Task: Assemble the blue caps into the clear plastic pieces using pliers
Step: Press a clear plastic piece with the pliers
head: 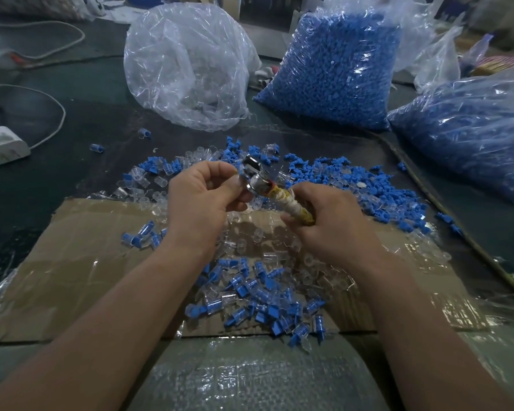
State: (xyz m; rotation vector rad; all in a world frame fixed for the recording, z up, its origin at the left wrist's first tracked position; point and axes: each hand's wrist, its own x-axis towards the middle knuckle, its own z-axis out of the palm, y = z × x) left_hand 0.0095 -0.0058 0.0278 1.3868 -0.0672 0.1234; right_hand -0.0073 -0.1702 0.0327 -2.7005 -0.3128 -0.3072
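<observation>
My left hand (202, 197) was curled, thumb and fingertips pinched against the metal head of the pliers (251, 178). Whether a small piece sat between them I could not tell, since my fingers hid that spot. My right hand (330, 223) was wrapped tight round the pliers' handle (297, 209), which was bound in pale and yellow tape. I held the tool above the far edge of the cardboard (86, 262), its head tilted up and to the left.

Loose caps (353, 179) lay scattered on the dark table (72, 120) beyond my hands, thickest to the right. Clear pieces (137, 189) were mixed among them, mostly to the left. A heap of joined pieces (264, 295), blue in clear, lay on the cardboard between my forearms, and a few more (143, 235) sat just left of my left wrist.

Farther back stood a clear bag (187, 69) and a bag of caps (339, 69), well apart from my hands. Another blue bag (472, 137) lay at the right. A white charger (3, 146) with its cable rested at the left edge.
</observation>
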